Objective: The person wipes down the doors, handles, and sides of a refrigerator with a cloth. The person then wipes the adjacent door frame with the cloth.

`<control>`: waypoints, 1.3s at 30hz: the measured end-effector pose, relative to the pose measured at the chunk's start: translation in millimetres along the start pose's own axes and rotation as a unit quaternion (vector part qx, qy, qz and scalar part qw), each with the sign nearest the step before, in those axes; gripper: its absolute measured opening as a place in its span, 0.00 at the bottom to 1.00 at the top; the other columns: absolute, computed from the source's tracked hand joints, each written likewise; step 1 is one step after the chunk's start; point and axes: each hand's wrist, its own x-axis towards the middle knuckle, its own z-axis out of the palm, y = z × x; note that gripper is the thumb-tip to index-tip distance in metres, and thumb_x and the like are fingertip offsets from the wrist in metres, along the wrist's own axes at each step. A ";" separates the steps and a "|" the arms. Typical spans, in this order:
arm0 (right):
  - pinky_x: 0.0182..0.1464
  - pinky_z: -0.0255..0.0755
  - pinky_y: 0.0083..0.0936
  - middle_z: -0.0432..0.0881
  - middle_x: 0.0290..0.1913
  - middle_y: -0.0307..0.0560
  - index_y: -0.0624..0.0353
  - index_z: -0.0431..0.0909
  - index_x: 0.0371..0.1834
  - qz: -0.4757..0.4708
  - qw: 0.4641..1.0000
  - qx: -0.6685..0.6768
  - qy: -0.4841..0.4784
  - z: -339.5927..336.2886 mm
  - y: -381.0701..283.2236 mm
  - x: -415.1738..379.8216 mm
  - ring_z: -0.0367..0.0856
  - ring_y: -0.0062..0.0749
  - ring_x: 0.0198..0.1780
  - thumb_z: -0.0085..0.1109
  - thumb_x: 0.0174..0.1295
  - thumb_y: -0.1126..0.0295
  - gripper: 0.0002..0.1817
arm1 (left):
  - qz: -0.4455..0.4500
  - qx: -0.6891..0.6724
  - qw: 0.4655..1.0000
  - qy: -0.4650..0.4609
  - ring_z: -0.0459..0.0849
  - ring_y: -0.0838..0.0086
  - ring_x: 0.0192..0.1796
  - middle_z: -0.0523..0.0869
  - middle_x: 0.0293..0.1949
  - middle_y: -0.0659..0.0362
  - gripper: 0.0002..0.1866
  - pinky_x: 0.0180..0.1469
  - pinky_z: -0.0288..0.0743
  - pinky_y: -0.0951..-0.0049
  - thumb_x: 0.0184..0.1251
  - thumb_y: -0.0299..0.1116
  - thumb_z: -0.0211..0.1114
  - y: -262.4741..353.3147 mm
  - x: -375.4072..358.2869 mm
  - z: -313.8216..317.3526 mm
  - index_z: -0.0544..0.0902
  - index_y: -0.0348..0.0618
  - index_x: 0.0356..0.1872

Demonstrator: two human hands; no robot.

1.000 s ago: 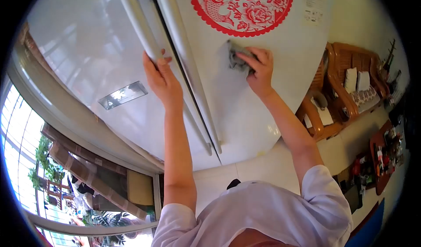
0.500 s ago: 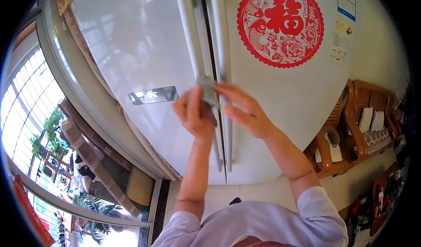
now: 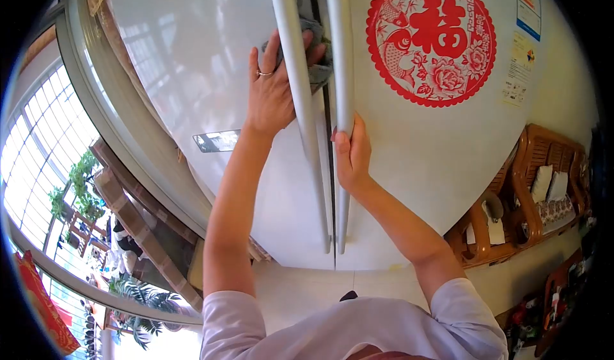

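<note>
A white two-door refrigerator [image 3: 211, 59] fills the middle of the head view, with two long upright door handles side by side. My left hand [image 3: 272, 98], with a ring on one finger, reaches behind the left handle [image 3: 299, 82]. Its fingers press a grey cloth [image 3: 320, 72] against the door and the gap there; the handle hides part of the cloth and some fingers. Lower down, my right hand [image 3: 354, 155] is closed around the right handle [image 3: 341, 53], thumb in front.
A round red paper decoration [image 3: 432, 40] is stuck on the right door, with labels [image 3: 521, 69] beside it. A small display panel [image 3: 216, 141] sits on the left door. Wooden chairs [image 3: 531, 194] stand at the right. Left are a window [image 3: 45, 130], plants [image 3: 83, 181] and long cartons [image 3: 137, 226].
My left hand has moved up with the cloth, from in front of the handles to behind the left one. My right hand has left the cloth and taken hold of the right handle.
</note>
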 end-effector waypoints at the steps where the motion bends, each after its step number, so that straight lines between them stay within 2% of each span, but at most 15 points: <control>1: 0.44 0.66 0.39 0.77 0.37 0.55 0.71 0.62 0.64 0.003 1.000 0.000 -0.005 0.5 -1.1 0.1 0.74 0.45 0.37 0.41 0.71 0.58 0.27 | 0.020 0.035 0.999 -0.014 0.51 0.64 0.75 0.65 0.70 0.75 0.25 0.68 0.49 0.41 0.65 0.48 0.54 -2.8 -3.6 1.8 0.72 0.70 0.65; 6: 0.35 0.69 0.32 0.77 0.34 0.52 0.71 0.60 0.65 0.073 0.995 0.065 -0.026 -3.8 -11.3 -2.4 0.75 0.40 0.31 0.41 0.72 0.61 0.26 | 0.068 0.083 0.993 -0.058 0.56 0.67 0.72 0.62 0.71 0.77 0.27 0.65 0.58 0.44 0.63 0.46 0.55 7.6 -40.4 9.8 0.72 0.72 0.66; 13: 0.35 0.70 0.30 0.76 0.32 0.49 0.68 0.61 0.64 0.033 0.996 0.080 -0.002 -0.6 -6.8 -1.4 0.76 0.36 0.29 0.41 0.72 0.61 0.24 | 0.100 0.033 0.987 -0.120 0.53 0.65 0.73 0.63 0.71 0.76 0.29 0.65 0.59 0.45 0.60 0.42 0.59 13.5 -92.7 21.4 0.71 0.72 0.66; 15: 0.34 0.70 0.30 0.76 0.32 0.48 0.66 0.61 0.65 0.039 0.997 0.062 -0.013 -1.7 -5.8 -1.6 0.75 0.34 0.29 0.41 0.72 0.60 0.24 | 0.161 0.023 0.983 -0.088 0.52 0.64 0.74 0.63 0.71 0.74 0.28 0.64 0.61 0.46 0.58 0.40 0.62 7.2 -94.3 23.0 0.74 0.68 0.63; 18: 0.33 0.69 0.29 0.76 0.31 0.48 0.66 0.60 0.65 0.049 0.997 0.061 -0.011 -1.0 -6.4 -2.4 0.75 0.34 0.29 0.41 0.73 0.59 0.24 | 0.180 -0.010 0.978 -0.107 0.52 0.63 0.74 0.63 0.71 0.73 0.26 0.62 0.62 0.47 0.57 0.39 0.63 2.0 -97.2 20.4 0.76 0.63 0.60; 20: 0.33 0.69 0.28 0.75 0.30 0.47 0.66 0.60 0.65 0.060 0.996 0.065 -0.015 -0.8 -5.3 -3.5 0.74 0.32 0.28 0.41 0.73 0.59 0.25 | 0.168 -0.008 0.981 -0.095 0.53 0.62 0.73 0.64 0.70 0.73 0.25 0.62 0.62 0.47 0.56 0.37 0.63 9.2 -106.8 23.1 0.77 0.61 0.59; 23: 0.32 0.68 0.26 0.74 0.28 0.44 0.66 0.59 0.65 0.068 0.995 0.072 -0.013 -1.6 -11.6 -3.0 0.73 0.29 0.27 0.41 0.73 0.57 0.26 | 0.085 0.015 0.993 -0.075 0.57 0.62 0.72 0.68 0.67 0.72 0.28 0.65 0.59 0.45 0.56 0.38 0.60 27.7 -148.0 44.0 0.74 0.63 0.63; 24: 0.31 0.68 0.24 0.74 0.28 0.42 0.66 0.59 0.65 0.066 0.995 0.076 -0.008 -1.6 -13.8 -2.1 0.72 0.28 0.27 0.41 0.73 0.56 0.26 | 0.100 0.010 0.992 -0.077 0.58 0.62 0.72 0.69 0.66 0.72 0.29 0.64 0.60 0.43 0.57 0.39 0.59 32.7 -169.8 48.2 0.73 0.64 0.65; 25: 0.31 0.67 0.23 0.73 0.27 0.40 0.66 0.60 0.65 0.065 0.995 0.080 -0.004 -0.2 -10.7 -2.9 0.71 0.25 0.27 0.41 0.73 0.56 0.26 | 0.089 0.003 0.991 -0.098 0.60 0.60 0.71 0.70 0.65 0.70 0.27 0.63 0.61 0.41 0.56 0.39 0.60 40.5 -200.0 57.7 0.76 0.63 0.62; 27: 0.31 0.67 0.22 0.73 0.27 0.40 0.65 0.60 0.64 0.058 0.995 0.083 -0.003 1.5 -8.0 -2.8 0.71 0.24 0.27 0.41 0.73 0.56 0.26 | 0.077 -0.048 0.992 -0.084 0.61 0.56 0.70 0.72 0.63 0.68 0.16 0.62 0.62 0.41 0.55 0.36 0.62 49.6 -259.6 78.4 0.85 0.59 0.47; 29: 0.30 0.66 0.20 0.72 0.29 0.38 0.64 0.62 0.64 0.047 0.996 0.078 0.004 3.0 -6.9 -2.9 0.70 0.21 0.27 0.41 0.73 0.56 0.25 | 0.061 -0.050 0.991 -0.111 0.63 0.59 0.67 0.72 0.62 0.70 0.12 0.58 0.65 0.47 0.55 0.35 0.62 59.1 -274.7 74.3 0.86 0.58 0.42; 31: 0.30 0.67 0.20 0.72 0.29 0.38 0.64 0.62 0.64 0.057 0.995 0.087 -0.003 2.1 -8.2 -3.8 0.70 0.21 0.27 0.41 0.73 0.56 0.25 | 0.060 -0.054 0.990 -0.119 0.64 0.60 0.66 0.73 0.62 0.71 0.12 0.56 0.66 0.50 0.55 0.35 0.62 56.0 -265.0 65.1 0.85 0.58 0.41; 33: 0.32 0.69 0.19 0.72 0.30 0.38 0.63 0.62 0.64 0.072 0.994 0.080 0.007 3.6 -11.4 -3.9 0.69 0.20 0.28 0.41 0.73 0.56 0.24 | 0.106 -0.027 0.991 -0.070 0.64 0.63 0.66 0.73 0.62 0.72 0.14 0.55 0.66 0.57 0.54 0.35 0.62 38.9 -242.8 58.6 0.84 0.60 0.43; 36: 0.33 0.70 0.19 0.72 0.30 0.38 0.63 0.62 0.63 0.069 0.994 0.084 0.017 5.1 -13.0 -4.0 0.70 0.20 0.29 0.41 0.74 0.57 0.24 | -0.001 0.049 0.999 0.006 0.61 0.66 0.66 0.72 0.65 0.74 0.19 0.56 0.62 0.64 0.56 0.31 0.58 28.6 -172.1 33.9 0.83 0.60 0.50; 39: 0.34 0.69 0.19 0.72 0.31 0.39 0.63 0.62 0.63 0.074 0.992 0.100 0.009 3.7 -12.8 -5.1 0.69 0.20 0.30 0.41 0.74 0.57 0.23 | -0.048 0.037 0.997 0.043 0.66 0.67 0.62 0.75 0.63 0.73 0.20 0.54 0.63 0.66 0.57 0.29 0.56 17.7 -109.6 9.5 0.83 0.59 0.52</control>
